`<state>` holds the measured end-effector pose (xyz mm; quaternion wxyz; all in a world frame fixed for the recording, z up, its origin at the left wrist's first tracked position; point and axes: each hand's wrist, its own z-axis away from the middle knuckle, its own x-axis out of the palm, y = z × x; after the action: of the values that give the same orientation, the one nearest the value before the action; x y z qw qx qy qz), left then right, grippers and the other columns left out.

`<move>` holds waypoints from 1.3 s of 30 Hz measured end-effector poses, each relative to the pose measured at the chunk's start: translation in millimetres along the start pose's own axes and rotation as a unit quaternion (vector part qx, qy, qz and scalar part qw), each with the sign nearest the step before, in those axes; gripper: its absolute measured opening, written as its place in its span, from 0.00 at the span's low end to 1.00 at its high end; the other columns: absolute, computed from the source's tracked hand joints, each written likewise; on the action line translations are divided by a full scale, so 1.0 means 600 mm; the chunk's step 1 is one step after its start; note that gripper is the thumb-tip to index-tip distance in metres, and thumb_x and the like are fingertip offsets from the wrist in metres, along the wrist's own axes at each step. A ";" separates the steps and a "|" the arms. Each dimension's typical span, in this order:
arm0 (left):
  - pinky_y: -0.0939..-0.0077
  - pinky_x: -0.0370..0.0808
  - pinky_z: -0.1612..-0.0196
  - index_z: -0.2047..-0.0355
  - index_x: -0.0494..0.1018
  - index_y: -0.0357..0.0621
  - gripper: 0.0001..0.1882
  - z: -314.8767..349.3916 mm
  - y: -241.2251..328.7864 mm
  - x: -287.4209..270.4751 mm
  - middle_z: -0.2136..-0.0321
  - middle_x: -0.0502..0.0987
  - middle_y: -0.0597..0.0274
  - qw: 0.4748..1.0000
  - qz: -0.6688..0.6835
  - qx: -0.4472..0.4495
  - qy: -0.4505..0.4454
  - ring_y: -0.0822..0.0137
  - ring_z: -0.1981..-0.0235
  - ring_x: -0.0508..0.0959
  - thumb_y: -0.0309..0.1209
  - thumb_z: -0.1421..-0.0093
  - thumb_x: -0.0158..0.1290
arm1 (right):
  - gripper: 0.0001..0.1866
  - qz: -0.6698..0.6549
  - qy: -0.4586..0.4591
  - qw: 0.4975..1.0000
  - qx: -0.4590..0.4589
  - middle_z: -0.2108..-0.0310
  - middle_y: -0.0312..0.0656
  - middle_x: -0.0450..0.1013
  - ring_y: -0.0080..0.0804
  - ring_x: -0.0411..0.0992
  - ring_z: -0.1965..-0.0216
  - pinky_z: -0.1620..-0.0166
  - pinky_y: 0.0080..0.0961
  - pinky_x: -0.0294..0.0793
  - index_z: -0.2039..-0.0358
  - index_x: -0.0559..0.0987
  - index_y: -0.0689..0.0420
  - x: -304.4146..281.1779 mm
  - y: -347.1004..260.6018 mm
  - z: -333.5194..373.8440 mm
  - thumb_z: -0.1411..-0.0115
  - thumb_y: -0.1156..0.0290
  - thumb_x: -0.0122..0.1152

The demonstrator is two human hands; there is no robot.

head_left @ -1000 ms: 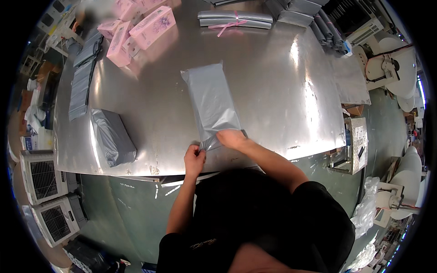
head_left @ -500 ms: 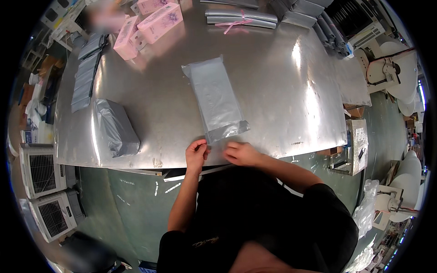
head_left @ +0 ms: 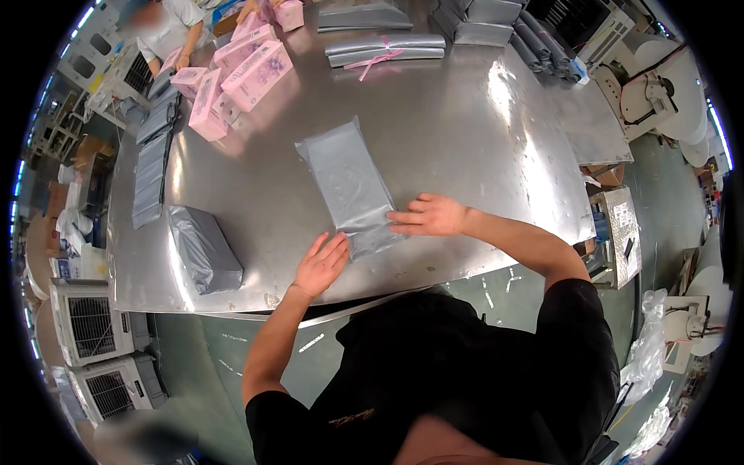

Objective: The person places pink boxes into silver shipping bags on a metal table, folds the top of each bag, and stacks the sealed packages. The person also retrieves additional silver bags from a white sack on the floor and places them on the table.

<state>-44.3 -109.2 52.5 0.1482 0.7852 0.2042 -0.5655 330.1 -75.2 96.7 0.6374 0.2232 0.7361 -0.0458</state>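
Note:
A grey plastic mailing bag (head_left: 343,174) lies flat on the metal table in front of me, slightly tilted, its near end formed by a loose, wrinkled flap. My left hand (head_left: 321,265) rests at the flap's left corner, fingers stretched and touching its edge. From the right, my right hand (head_left: 434,215) reaches in with extended fingers lying on the bag's right edge, just above the flap. Neither hand grips anything. Off to the left stands a fuller grey wrapped package (head_left: 204,252).
Pink boxes (head_left: 257,76) are piled at the far left, near a co-worker in a white top (head_left: 172,29). Flat grey bags (head_left: 152,178) line the table's left edge. A ribbon-tied bundle of grey bags (head_left: 418,52) and stacked grey packages (head_left: 482,32) sit at the far side.
Both hands have moved from the near edge up onto the bag's lower end, and their curled fingers are now stretched out. The view has shifted, bringing more of the co-worker into sight.

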 end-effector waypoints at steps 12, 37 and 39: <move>0.68 0.82 0.55 0.59 0.76 0.43 0.05 0.032 -0.016 0.117 0.67 0.80 0.65 0.491 0.670 -0.510 0.224 0.69 0.64 0.81 0.29 0.32 0.58 | 0.13 -0.750 0.055 0.438 0.493 0.75 0.33 0.75 0.22 0.74 0.74 0.69 0.23 0.73 0.65 0.81 0.54 0.153 0.000 -0.007 0.31 0.58 0.64; 0.58 0.81 0.48 0.45 0.72 0.40 0.22 0.220 0.100 0.039 0.50 0.81 0.49 0.026 0.794 -0.491 0.358 0.55 0.52 0.83 0.45 0.23 0.38 | 0.44 -0.744 0.024 0.482 0.463 0.39 0.49 0.69 0.33 0.74 0.49 0.55 0.28 0.78 0.25 0.55 0.56 0.061 -0.165 -0.430 0.37 0.68 0.69; 0.60 0.82 0.50 0.46 0.73 0.41 0.20 0.277 0.125 0.007 0.51 0.82 0.50 0.068 0.771 -0.526 0.353 0.55 0.53 0.84 0.43 0.24 0.43 | 0.39 -0.756 0.085 0.499 0.416 0.44 0.47 0.72 0.28 0.74 0.54 0.58 0.24 0.76 0.28 0.60 0.57 0.069 -0.188 -0.513 0.35 0.68 0.68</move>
<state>-143.8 -251.1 -3.8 0.7870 0.3322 -0.2421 0.4601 0.6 -56.7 89.3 0.1283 -0.1758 0.5708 -0.7917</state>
